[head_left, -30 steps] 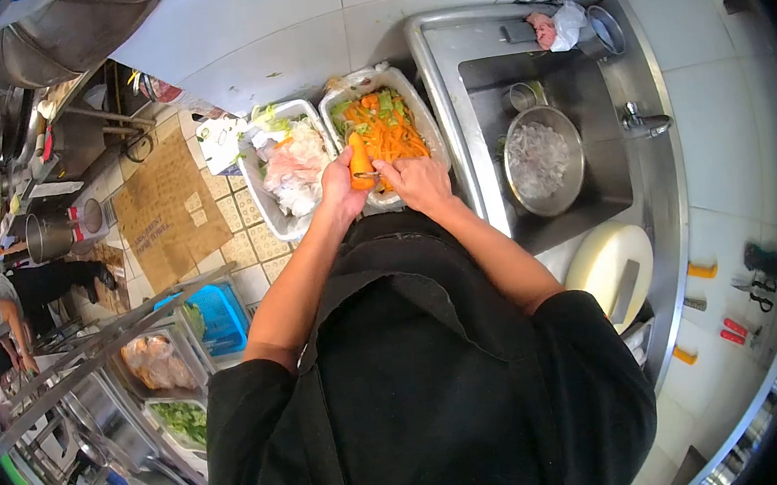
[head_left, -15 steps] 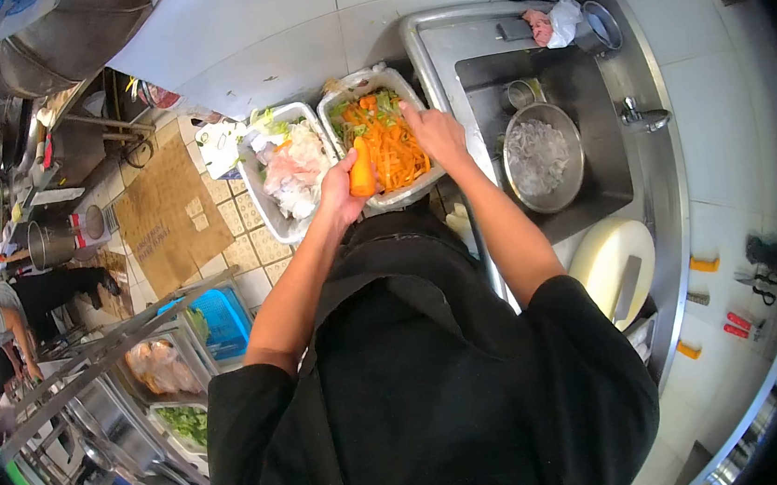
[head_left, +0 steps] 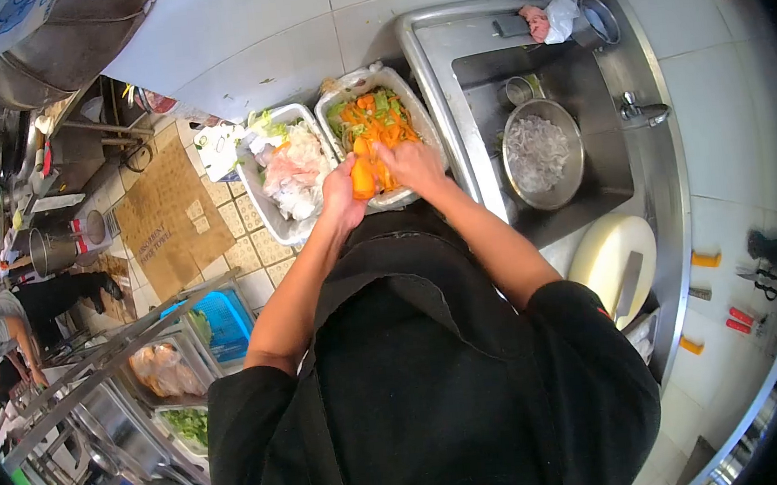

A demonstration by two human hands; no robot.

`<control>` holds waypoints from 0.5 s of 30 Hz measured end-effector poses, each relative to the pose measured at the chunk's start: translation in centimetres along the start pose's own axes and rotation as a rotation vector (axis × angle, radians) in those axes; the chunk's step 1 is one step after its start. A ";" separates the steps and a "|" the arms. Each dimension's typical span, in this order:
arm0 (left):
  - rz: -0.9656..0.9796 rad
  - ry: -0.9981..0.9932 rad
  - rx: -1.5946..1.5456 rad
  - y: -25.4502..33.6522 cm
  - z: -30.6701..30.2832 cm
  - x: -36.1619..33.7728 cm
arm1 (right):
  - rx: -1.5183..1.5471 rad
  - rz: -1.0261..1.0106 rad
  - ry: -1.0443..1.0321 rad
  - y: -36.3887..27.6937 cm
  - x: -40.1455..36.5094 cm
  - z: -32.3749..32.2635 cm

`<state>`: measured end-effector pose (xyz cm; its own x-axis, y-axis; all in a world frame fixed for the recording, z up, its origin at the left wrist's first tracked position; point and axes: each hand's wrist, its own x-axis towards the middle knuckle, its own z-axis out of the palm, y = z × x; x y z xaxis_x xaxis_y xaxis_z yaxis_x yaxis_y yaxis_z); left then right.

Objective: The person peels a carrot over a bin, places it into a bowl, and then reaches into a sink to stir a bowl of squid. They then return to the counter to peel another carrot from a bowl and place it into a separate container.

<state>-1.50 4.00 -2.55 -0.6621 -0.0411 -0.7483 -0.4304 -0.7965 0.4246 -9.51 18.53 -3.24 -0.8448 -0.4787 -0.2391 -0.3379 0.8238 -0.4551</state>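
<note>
An orange carrot point(head_left: 363, 178) is held in my left hand point(head_left: 341, 196), its fingers wrapped round it at the near left edge of the right bin. Close beside the carrot, my right hand point(head_left: 413, 165) is closed over the bin; what it holds is too small to make out. Under both hands, the white bin point(head_left: 436, 144) contains orange peelings point(head_left: 396, 131) and green scraps. Touching it on the left, a second white bin point(head_left: 256, 197) holds pale and pinkish waste point(head_left: 295, 169) in plastic.
At the right is a metal sink point(head_left: 475, 75) with a bowl point(head_left: 576, 168) of translucent pieces. A round board point(head_left: 589, 261) carries a knife point(head_left: 629, 283). Cardboard point(head_left: 154, 218) lies on the floor. A metal rack point(head_left: 126, 335) and a bending person point(head_left: 3, 322) are at the left.
My right hand has moved down and left to beside the carrot, and its extended finger has drawn in. My left hand has stayed nearly in place with the carrot.
</note>
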 end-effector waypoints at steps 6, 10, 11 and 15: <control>-0.049 -0.099 -0.031 0.2 0.5 -1.7 | 0.017 0.270 0.014 2.7 5.4 -3.1; -0.019 -0.030 -0.079 0.7 -0.3 0.5 | 0.074 0.259 -0.016 0.2 2.8 -5.7; -0.008 -0.019 -0.103 0.6 -0.4 1.2 | 0.076 0.235 -0.028 -0.6 1.6 -5.6; 0.047 -0.002 -0.193 0.4 -0.5 2.9 | 0.005 -0.029 -0.029 -2.8 -2.7 -3.9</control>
<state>-3.23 3.29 -4.80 -0.6799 -0.0797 -0.7290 -0.2740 -0.8945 0.3533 -7.86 18.71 1.99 -0.8224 -0.5111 -0.2500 -0.3603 0.8079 -0.4662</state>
